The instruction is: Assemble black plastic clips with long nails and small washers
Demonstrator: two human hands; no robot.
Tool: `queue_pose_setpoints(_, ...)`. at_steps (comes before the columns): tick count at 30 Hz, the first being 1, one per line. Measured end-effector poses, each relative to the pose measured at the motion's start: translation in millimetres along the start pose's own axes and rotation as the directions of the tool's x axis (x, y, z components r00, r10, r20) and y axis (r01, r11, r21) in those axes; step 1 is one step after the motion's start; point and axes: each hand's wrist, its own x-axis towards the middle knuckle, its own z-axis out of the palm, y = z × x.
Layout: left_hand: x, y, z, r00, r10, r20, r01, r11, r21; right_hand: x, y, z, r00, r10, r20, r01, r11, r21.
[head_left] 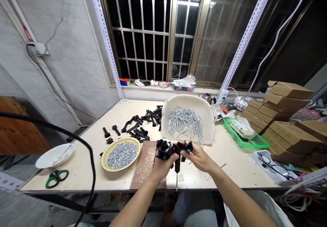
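My left hand (161, 169) is closed around a bunch of black plastic parts (163, 148) above the front of the table. Close beside it, my right hand (200, 158) is closed on a black plastic piece (188, 146), with the fingers of both hands nearly meeting. Between the hands a black part (177, 165) hangs upright, and a thin metal rod (176, 182) sticks out below it. Which fingers carry that part is hard to make out. Directly behind the hands, a cream plastic basin (208, 118) holds many long silvery screws or bolts (185, 118).
A yellow-rimmed bowl (103, 160) of small metal pieces stands left of a brown board (143, 172). Loose black parts (136, 128) lie behind it. Green-handled scissors (56, 178) and a white bowl (55, 155) are far left; a green basket (251, 144) and cardboard boxes (291, 138) are right.
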Motion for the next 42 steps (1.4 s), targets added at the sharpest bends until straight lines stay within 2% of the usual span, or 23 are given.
queue_pose_setpoints(4, 11, -20, 6.2, 0.981, -0.189, -0.04, 0.176, 0.96, -0.218, 5, 22, 9, 0.992, 0.102, -0.07, -0.085, 0.973, 0.216)
queue_pose_setpoints(6, 19, -36, 20.2, 0.957, -0.257, -0.138, 0.208, 0.933, -0.293, 11, 41, 25, 0.971, 0.158, -0.182, -0.114, 0.966, 0.231)
queue_pose_setpoints(7, 23, -44, 28.6, 0.926, -0.28, -0.254, 0.196, 0.93, -0.311, 14, 52, 34, 0.946, 0.174, -0.274, -0.127, 0.976, 0.178)
queue_pose_setpoints(8, 26, -53, 36.4, 0.874, -0.293, -0.388, 0.174, 0.934, -0.313, 16, 64, 43, 0.911, 0.174, -0.374, -0.149, 0.984, 0.095)
queue_pose_setpoints(10, 33, -66, 45.0, 0.841, -0.324, -0.434, 0.201, 0.93, -0.307, 15, 88, 53, 0.846, 0.141, -0.514, -0.215, 0.973, -0.087)
queue_pose_setpoints(12, 38, -71, 39.2, 0.842, -0.338, -0.42, 0.223, 0.928, -0.299, 4, 105, 51, 0.844, 0.133, -0.519, -0.277, 0.938, -0.209)
queue_pose_setpoints(14, 43, -66, 21.6, 0.86, -0.325, -0.393, 0.209, 0.928, -0.31, -14, 111, 41, 0.901, 0.144, -0.41, -0.288, 0.904, -0.316)
queue_pose_setpoints(16, 48, -56, 2.5, 0.871, -0.309, -0.382, 0.163, 0.916, -0.368, -35, 108, 34, 0.979, 0.138, -0.15, -0.191, 0.874, -0.446)
queue_pose_setpoints(17, 49, -51, -4.6, 0.87, -0.312, -0.382, 0.147, 0.903, -0.403, -43, 104, 34, 0.991, 0.133, 0.011, -0.109, 0.855, -0.506)
queue_pose_setpoints(18, 50, -46, -9.1, 0.87, -0.317, -0.378, 0.139, 0.893, -0.428, -50, 99, 36, 0.976, 0.139, 0.166, -0.023, 0.829, -0.559)
queue_pose_setpoints(20, 48, -39, -11.1, 0.885, -0.321, -0.337, 0.154, 0.885, -0.439, -55, 90, 45, 0.902, 0.185, 0.389, 0.122, 0.755, -0.644)
queue_pose_setpoints(21, 45, -37, -9.9, 0.901, -0.313, -0.299, 0.171, 0.892, -0.419, -55, 87, 50, 0.874, 0.211, 0.437, 0.167, 0.715, -0.679)
queue_pose_setpoints(23, 37, -33, -7.4, 0.934, -0.286, -0.214, 0.198, 0.912, -0.359, -50, 84, 53, 0.857, 0.223, 0.465, 0.201, 0.686, -0.699)
queue_pose_setpoints(26, 22, -23, -9.8, 0.972, -0.213, -0.103, 0.181, 0.951, -0.252, -41, 84, 41, 0.92, 0.122, 0.372, 0.133, 0.796, -0.59)
queue_pose_setpoints(28, 14, -14, -13.8, 0.989, -0.146, -0.036, 0.138, 0.975, -0.177, -36, 85, 27, 0.981, 0.057, 0.187, 0.03, 0.901, -0.434)
queue_pose_setpoints(29, 11, -9, -15.0, 0.993, -0.117, -0.018, 0.113, 0.983, -0.148, -34, 85, 20, 0.996, 0.057, 0.073, -0.029, 0.94, -0.34)
queue_pose_setpoints(31, 8, -1, -14.9, 0.997, -0.082, -0.003, 0.081, 0.99, -0.112, -29, 83, 10, 0.987, 0.109, -0.116, -0.128, 0.978, -0.167)
queue_pose_setpoints(32, 7, 2, -13.6, 0.997, -0.077, 0.001, 0.077, 0.992, -0.102, -26, 82, 8, 0.976, 0.14, -0.169, -0.158, 0.982, -0.099)
queue_pose_setpoints(37, 12, 4, -6.5, 0.997, -0.075, -0.003, 0.075, 0.997, 0.001, -17, 75, 11, 0.954, 0.202, -0.223, -0.192, 0.979, 0.067)
queue_pose_setpoints(42, 15, 7, -8.8, 0.999, 0.004, 0.054, -0.016, 0.974, 0.225, -14, 78, 11, 0.939, 0.199, -0.281, -0.162, 0.975, 0.151)
